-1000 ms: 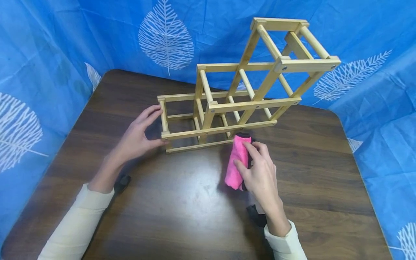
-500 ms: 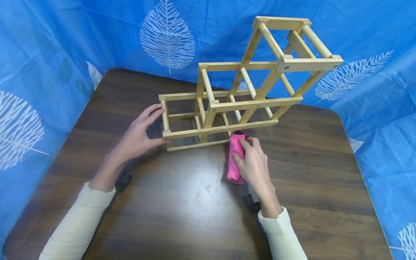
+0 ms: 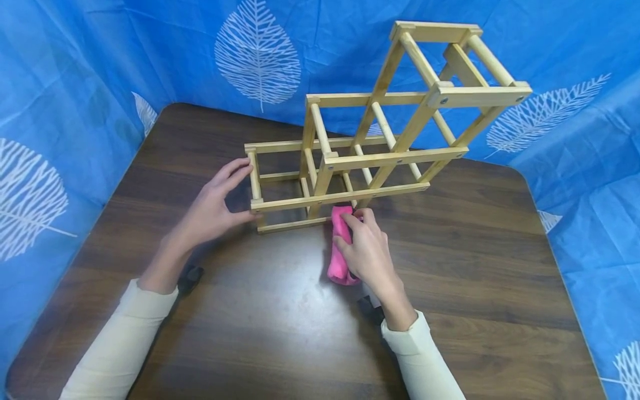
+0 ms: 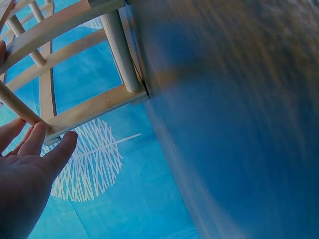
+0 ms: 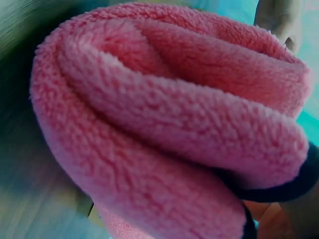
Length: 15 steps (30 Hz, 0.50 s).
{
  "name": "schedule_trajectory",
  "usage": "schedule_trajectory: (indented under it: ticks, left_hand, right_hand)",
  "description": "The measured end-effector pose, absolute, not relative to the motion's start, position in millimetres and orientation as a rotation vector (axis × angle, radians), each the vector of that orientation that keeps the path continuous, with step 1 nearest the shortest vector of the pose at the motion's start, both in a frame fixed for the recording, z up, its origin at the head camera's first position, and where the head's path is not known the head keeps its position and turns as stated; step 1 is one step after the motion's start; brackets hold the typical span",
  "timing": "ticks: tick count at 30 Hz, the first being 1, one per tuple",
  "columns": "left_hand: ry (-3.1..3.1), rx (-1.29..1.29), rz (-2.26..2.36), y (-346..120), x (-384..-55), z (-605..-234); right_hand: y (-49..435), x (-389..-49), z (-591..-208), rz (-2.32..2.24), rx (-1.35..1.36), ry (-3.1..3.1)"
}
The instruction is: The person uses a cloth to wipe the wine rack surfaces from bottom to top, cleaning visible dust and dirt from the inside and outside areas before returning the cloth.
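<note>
A folded pink fleecy cleaning cloth (image 3: 338,261) with dark edging is held between the thumb and fingers of my right hand (image 3: 371,250), against the near side of a stepped wooden rack (image 3: 365,161). Its far end overlaps the rack's lowest front rail in the head view. Thick folds of the cloth (image 5: 164,124) fill the right wrist view and hide most of the hand. My left hand (image 3: 207,208) spans the rack's low left end, thumb at the near corner and fingers at the far one. In the left wrist view, fingertips touch the frame's corner bar (image 4: 94,104).
The rack stands on a dark wooden table (image 3: 280,328) and rises in steps towards the right. Blue curtain (image 3: 350,33) with white leaf prints hangs behind the table and on both sides. Dark wrist straps sit under both forearms.
My right hand has carried the pink cloth leftward along the rack's front, from lower right of it up close to the bottom rail. The left hand stays at the rack's left end.
</note>
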<state>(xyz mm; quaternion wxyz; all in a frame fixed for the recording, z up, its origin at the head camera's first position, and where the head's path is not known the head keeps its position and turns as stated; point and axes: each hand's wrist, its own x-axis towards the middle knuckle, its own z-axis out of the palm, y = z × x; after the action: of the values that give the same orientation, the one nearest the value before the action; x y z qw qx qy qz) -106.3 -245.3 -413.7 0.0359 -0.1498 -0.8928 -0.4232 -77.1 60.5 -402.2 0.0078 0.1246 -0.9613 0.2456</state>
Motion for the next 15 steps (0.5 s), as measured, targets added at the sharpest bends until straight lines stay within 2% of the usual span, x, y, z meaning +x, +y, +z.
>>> schedule_trajectory:
  ticks: [15]
  left_hand:
    - [-2.753, -0.466, -1.303, -246.6, -105.7, -412.1]
  right_hand:
    - [35.3, -74.4, -397.2, 0.746, 0.519, -3.099]
